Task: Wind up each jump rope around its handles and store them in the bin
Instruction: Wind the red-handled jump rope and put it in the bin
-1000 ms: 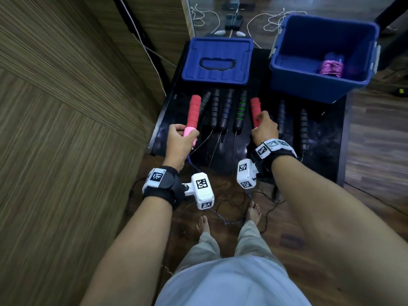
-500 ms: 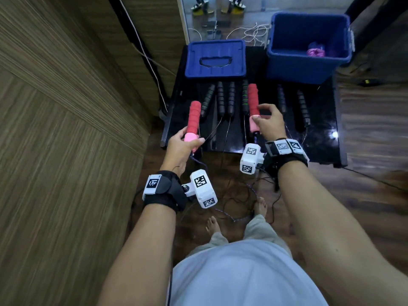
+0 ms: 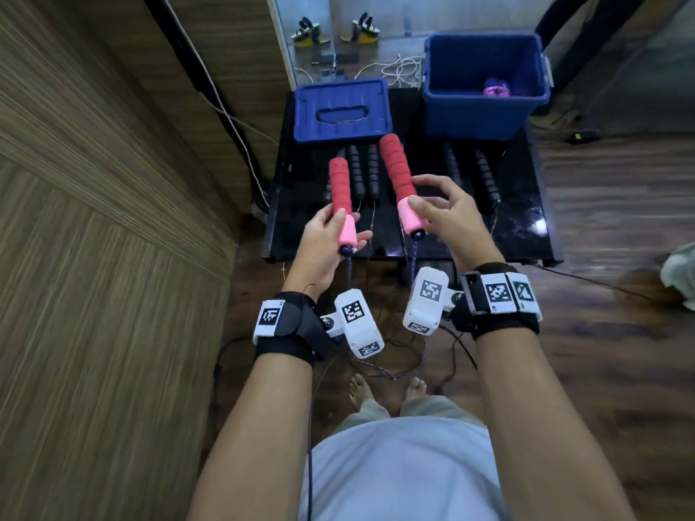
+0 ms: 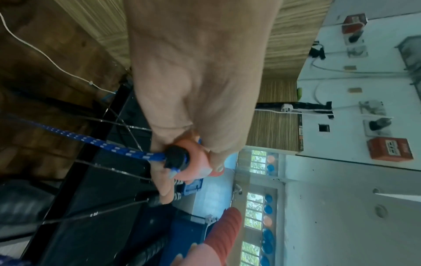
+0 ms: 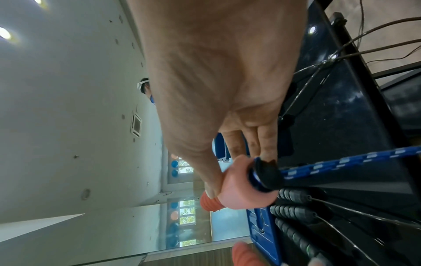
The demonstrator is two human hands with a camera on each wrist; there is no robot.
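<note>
Each hand holds one red-and-pink handle of a jump rope, lifted off the black table [image 3: 526, 227]. My left hand [image 3: 331, 238] grips the left handle [image 3: 340, 189] at its pink end [image 4: 196, 162]. My right hand [image 3: 432, 212] pinches the right handle [image 3: 395, 171] near its pink end [image 5: 239, 189], with the outer fingers spread. The blue speckled rope [image 3: 376, 366] hangs from both handles down to the floor by my feet. The open blue bin [image 3: 470, 114] stands at the table's far right and holds a wound pink rope [image 3: 496, 90].
The blue bin lid [image 3: 342, 110] lies at the table's far left. Several black-handled ropes [image 3: 361, 171] lie in a row on the table, their thin cords trailing off the near edge. A wood-panelled wall [image 3: 94, 220] runs close along the left. Cables lie on the floor.
Both hands have lifted the red handles off the table and drawn them nearer to me. The right handle now tilts toward the left one, and the rope hangs between them.
</note>
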